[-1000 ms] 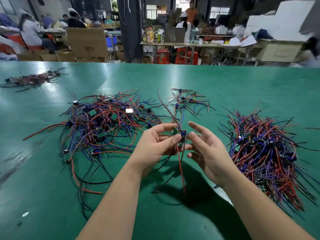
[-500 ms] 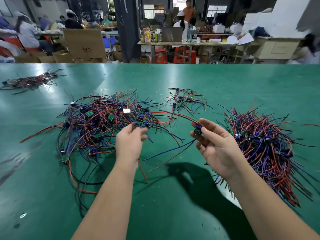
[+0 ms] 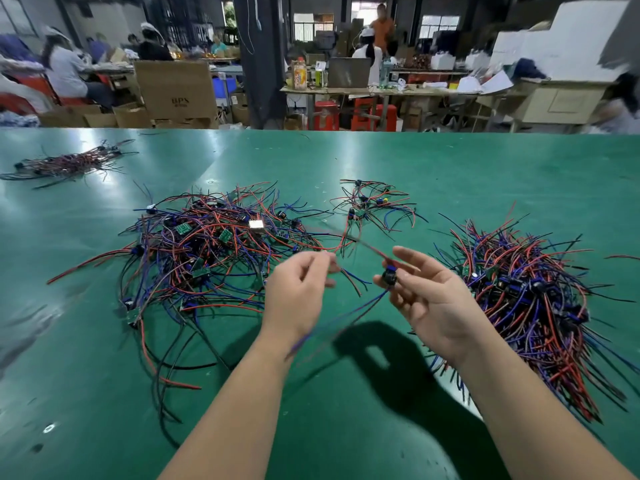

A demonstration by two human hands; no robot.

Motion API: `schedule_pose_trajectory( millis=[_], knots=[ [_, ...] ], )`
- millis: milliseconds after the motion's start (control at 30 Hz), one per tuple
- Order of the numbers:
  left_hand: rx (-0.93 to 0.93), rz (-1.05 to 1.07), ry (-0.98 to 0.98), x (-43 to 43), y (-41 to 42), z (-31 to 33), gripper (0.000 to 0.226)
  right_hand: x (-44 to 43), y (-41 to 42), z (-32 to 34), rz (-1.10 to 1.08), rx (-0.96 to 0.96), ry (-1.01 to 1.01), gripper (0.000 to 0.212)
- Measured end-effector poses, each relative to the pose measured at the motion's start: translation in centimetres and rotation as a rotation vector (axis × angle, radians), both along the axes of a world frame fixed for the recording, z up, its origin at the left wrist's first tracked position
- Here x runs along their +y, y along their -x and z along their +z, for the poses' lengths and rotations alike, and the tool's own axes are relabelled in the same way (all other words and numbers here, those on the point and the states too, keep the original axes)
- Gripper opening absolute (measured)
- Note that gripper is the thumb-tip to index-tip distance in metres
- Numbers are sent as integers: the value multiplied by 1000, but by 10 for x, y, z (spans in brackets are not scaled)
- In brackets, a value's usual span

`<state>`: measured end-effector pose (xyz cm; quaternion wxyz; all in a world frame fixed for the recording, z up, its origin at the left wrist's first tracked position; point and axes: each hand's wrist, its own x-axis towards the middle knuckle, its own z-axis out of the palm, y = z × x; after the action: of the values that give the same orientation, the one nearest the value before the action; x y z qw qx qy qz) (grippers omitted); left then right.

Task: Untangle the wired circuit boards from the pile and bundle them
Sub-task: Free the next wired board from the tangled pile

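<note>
Looking down on a wide green table (image 3: 450, 168). Left of centre, sprawled flat across it, a big tangled pile (image 3: 207, 251) of red, blue and black wires with little green boards caught in the knot. Off to the right, lying on the table just behind the right wrist, a thick bundle (image 3: 533, 306) of the same wired boards, fanned roughly one way. Far back on the left, well apart from everything, a slimmer second bundle (image 3: 65, 164). Between the big two and a little farther back, a small loose cluster (image 3: 374, 206) of a few boards and wires.

And up above the table, between pile and bundle, two bare hands, near each other, not touching. Right hand (image 3: 433, 299) turned palm up, pinching a small dark circuit board (image 3: 389, 277) with a blue part between thumb and fingers (image 3: 408, 254), forefinger stretched out above it. Trailing from that board, a blue and red wire pair (image 3: 339, 323), sagging down and left across the left wrist. Left hand (image 3: 298, 292) seen from the back, curled in at the fingertips and smeared by blur, pinching thin wire ends (image 3: 353, 280) that poke out toward the right hand. Hard to tell whether those ends belong to the held board or to the pile.
</note>
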<state>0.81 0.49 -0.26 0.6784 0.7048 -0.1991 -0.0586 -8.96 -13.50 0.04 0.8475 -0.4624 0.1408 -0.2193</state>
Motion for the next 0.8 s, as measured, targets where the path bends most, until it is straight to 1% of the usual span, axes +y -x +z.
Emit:
schedule_pose_trajectory(
  millis=[67, 100, 133, 167, 267, 300, 333, 400, 433, 467, 500, 533, 600, 667, 733, 800],
  knots=[
    [131, -269, -8, -3, 8, -1, 21, 8, -1, -3, 56, 47, 49, 28],
    [147, -372, -36, -4, 11, -3, 21, 11, -1, -5, 69, 71, 71, 28],
    [148, -428, -49, -5, 14, -5, 19, 14, -1, -6, 66, 97, 92, 27],
    [145, -439, -38, -6, 15, -7, 18, 15, -1, -7, 51, 119, 116, 26],
    [132, -414, 37, -10, 18, -12, 9, 13, 0, -7, -9, 195, 217, 13],
    [109, -423, 28, -11, 19, -13, 8, 12, -1, -8, -32, 219, 266, 9],
    [55, -432, -29, -12, 20, -15, 10, 12, 0, -8, -46, 242, 313, 7],
    [-121, -412, -234, -11, 19, -20, 25, 14, 1, -9, -18, 281, 414, 7],
    [-178, -393, -311, -11, 18, -21, 28, 15, 3, -9, 16, 304, 470, 14],
    [-224, -375, -349, -10, 17, -22, 27, 17, 4, -8, 48, 325, 502, 21],
    [-274, -354, -369, -9, 17, -23, 23, 17, 5, -8, 61, 332, 508, 26],
    [-321, -329, -381, -9, 16, -23, 19, 18, 5, -7, 59, 330, 486, 25],
    [-369, -263, -398, -8, 16, -23, 13, 17, 2, -8, 34, 312, 428, 6],
    [-378, -193, -383, -9, 15, -24, 17, 15, 1, -8, 8, 302, 409, 14],
    [-385, -155, -342, -8, 15, -22, 14, 13, 1, -8, 6, 290, 412, 19],
    [-403, -170, -316, -7, 14, -20, 30, 13, 2, -7, 12, 277, 389, 20]
  ],
)
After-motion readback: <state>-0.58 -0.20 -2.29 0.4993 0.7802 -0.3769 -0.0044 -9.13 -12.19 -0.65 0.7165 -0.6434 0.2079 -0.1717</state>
